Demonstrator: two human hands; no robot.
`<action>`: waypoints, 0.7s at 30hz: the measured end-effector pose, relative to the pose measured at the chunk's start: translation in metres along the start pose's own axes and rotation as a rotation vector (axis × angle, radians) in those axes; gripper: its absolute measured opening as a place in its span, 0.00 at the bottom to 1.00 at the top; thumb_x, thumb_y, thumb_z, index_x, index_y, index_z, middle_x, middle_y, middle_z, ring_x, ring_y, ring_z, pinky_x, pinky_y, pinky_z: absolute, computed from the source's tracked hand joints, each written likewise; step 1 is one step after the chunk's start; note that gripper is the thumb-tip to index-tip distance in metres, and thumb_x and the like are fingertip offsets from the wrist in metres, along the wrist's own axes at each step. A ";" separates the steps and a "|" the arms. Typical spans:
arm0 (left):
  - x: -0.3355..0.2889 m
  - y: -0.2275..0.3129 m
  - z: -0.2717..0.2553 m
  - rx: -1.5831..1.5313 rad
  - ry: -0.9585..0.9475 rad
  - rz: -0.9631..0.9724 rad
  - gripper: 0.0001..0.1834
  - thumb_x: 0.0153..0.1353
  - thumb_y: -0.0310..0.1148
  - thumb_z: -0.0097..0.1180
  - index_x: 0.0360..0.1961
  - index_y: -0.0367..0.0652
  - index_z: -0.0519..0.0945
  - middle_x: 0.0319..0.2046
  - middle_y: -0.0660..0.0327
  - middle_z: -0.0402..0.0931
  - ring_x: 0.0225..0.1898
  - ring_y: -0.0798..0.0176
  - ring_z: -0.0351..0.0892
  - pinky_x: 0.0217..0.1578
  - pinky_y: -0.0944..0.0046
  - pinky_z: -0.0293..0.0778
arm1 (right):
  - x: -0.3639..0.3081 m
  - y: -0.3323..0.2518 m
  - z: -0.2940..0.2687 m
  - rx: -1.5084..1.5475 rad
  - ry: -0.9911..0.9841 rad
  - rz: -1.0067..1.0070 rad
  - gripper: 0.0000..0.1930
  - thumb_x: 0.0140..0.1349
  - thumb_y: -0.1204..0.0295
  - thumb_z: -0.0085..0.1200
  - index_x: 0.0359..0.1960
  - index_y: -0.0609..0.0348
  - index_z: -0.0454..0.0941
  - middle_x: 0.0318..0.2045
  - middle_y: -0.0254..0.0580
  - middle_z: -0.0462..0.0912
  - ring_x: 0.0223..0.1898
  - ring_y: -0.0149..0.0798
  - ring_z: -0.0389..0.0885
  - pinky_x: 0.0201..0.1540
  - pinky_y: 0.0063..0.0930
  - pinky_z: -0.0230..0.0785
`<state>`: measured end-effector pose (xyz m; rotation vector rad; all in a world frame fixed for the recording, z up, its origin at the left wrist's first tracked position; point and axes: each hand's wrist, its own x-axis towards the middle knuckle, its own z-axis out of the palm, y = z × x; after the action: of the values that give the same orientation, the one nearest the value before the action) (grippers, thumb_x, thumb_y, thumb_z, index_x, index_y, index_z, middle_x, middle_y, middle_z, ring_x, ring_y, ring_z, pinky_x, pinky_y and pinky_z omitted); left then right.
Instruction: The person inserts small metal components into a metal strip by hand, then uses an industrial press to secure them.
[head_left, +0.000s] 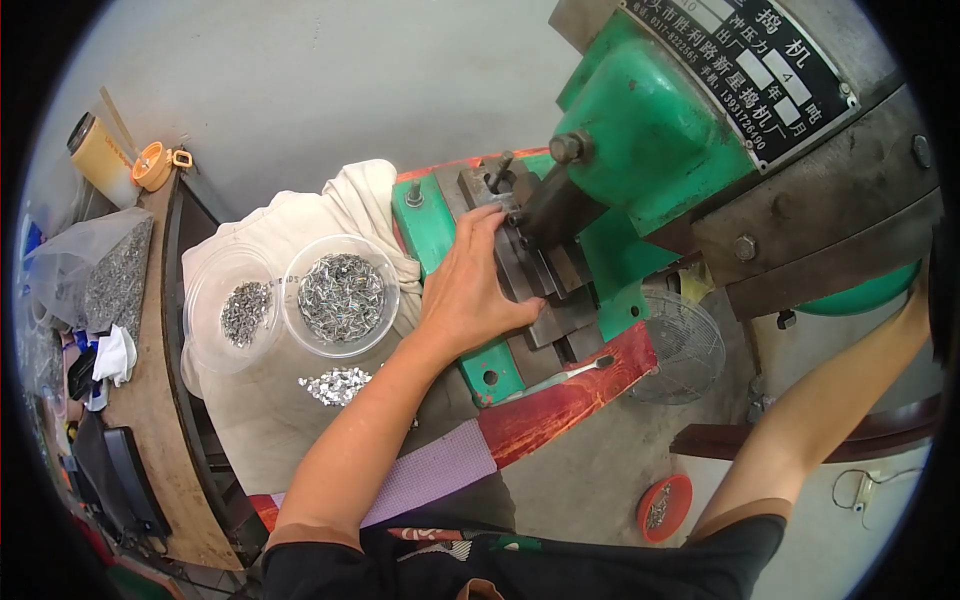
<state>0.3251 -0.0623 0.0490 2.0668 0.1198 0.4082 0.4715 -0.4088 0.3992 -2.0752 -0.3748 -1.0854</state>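
Observation:
My left hand (472, 298) rests at the steel die block (540, 285) of a green punch press (655, 120). Its thumb and fingers are spread wide, the fingertips touching the tooling beside the dark ram (560, 207). Any small part under those fingertips is too hidden to make out. My right forearm (815, 400) stretches up to the right, beside the press's flywheel (865, 290). The dark rim of the picture cuts off the hand there, so its fingers are hidden.
Left of the press, a clear tub (392, 310) of small metal pieces and a second shallow tub (195, 315) stand on cloth, by a loose pile of silvery parts (336, 386). A toothbrush (560, 377) lies on the red bench edge. A red bowl (680, 496) sits on the floor.

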 end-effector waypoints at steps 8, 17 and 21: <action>0.003 0.007 -0.002 0.062 -0.044 -0.042 0.51 0.36 0.41 0.74 0.61 0.32 0.63 0.62 0.51 0.61 0.57 0.45 0.73 0.51 0.51 0.75 | -0.112 0.053 0.038 0.523 0.379 0.173 0.24 0.75 0.59 0.42 0.63 0.65 0.70 0.56 0.45 0.78 0.55 0.40 0.78 0.59 0.33 0.69; -0.027 0.014 0.000 0.138 0.067 0.199 0.48 0.31 0.38 0.73 0.56 0.31 0.66 0.56 0.46 0.66 0.57 0.42 0.69 0.56 0.50 0.69 | -0.006 0.081 -0.027 0.143 -0.167 0.193 0.19 0.73 0.54 0.47 0.49 0.57 0.78 0.27 0.30 0.75 0.29 0.24 0.74 0.34 0.20 0.69; -0.044 0.018 0.002 0.160 0.024 0.159 0.49 0.31 0.38 0.74 0.57 0.32 0.65 0.57 0.47 0.65 0.59 0.42 0.67 0.58 0.49 0.66 | -0.005 0.081 -0.021 0.040 -0.190 0.123 0.19 0.72 0.55 0.49 0.51 0.57 0.78 0.27 0.31 0.78 0.30 0.26 0.76 0.36 0.19 0.71</action>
<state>0.2827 -0.0841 0.0536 2.2374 0.0023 0.5354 0.5015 -0.4785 0.3640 -2.1420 -0.3538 -0.8051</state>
